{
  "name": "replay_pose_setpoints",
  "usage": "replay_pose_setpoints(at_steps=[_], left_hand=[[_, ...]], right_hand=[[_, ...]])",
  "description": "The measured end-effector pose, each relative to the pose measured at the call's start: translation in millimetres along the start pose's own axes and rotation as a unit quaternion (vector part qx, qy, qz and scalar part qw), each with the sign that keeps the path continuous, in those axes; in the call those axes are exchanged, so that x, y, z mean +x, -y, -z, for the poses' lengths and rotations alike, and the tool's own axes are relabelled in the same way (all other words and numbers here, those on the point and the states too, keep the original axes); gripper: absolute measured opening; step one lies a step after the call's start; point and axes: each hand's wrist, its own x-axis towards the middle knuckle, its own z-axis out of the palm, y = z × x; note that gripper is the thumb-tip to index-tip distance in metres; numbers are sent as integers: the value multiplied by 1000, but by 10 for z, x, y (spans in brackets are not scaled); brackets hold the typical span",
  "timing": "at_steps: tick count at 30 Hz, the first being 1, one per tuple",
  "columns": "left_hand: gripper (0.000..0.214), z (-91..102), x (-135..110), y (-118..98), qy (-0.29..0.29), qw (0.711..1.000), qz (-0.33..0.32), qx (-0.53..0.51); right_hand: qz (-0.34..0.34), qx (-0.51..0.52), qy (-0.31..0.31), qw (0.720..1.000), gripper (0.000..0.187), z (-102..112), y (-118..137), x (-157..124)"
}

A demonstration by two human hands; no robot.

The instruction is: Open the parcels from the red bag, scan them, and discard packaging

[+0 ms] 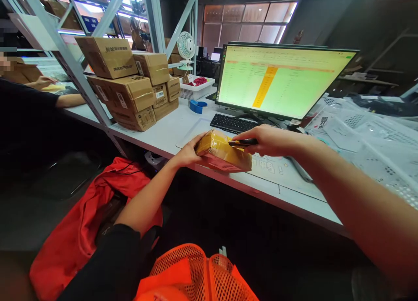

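A small cardboard box (225, 155) wrapped in shiny yellow-brown tape is tilted over the front edge of the desk. My left hand (187, 154) grips its left end, fingers partly hidden behind it. In my right hand (269, 140) is a slim black box cutter (244, 142), closed in the fingers. Its tip points left and meets the taped upper face of the box; the blade itself is too small to make out. Just behind the box lies a black keyboard (231, 123).
Stacked cartons (127, 92) stand at the left beside a metal rack post. Behind are a blue tape dispenser (197, 106), a white basket (196, 90), a small fan (186, 46) and a monitor (241, 79). Plastic bags (369, 135) cover the right side. Another person's arm (70, 101) is at far left.
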Motion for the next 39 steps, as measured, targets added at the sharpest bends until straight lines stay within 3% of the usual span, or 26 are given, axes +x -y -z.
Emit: replay_pose_setpoints(at_steps=[7,12,16,20,27,32,37,38,39], left_hand=[[115,37,37,140,26,999,-11,-32],[109,48,44,68,43,999,-31,13],[104,58,19,-16,54,997,-36,31],[104,86,-3,31,62,998,-25,16],[107,101,17,182,61,997,-4,-46],[111,102,62,189,68,997,-1,-42],[116,139,87,376,63,995,4,-75],[117,134,95,426,59,995,10,-83],[118,120,105,471,49,995,16,-89]], right_hand=[[-7,-79,-12,997,24,25,96,45],[1,-146,-47,988,36,155,308,191],[-10,-184,-9,983,36,116,472,339],[14,-164,23,986,35,30,468,400],[-9,-116,68,991,36,-91,180,263],[-52,-108,51,991,40,-124,-58,32],[-178,-67,105,976,47,-428,-674,-476],[-199,-60,99,973,49,-530,-825,-589],[-193,-50,49,979,48,-640,-971,-686]])
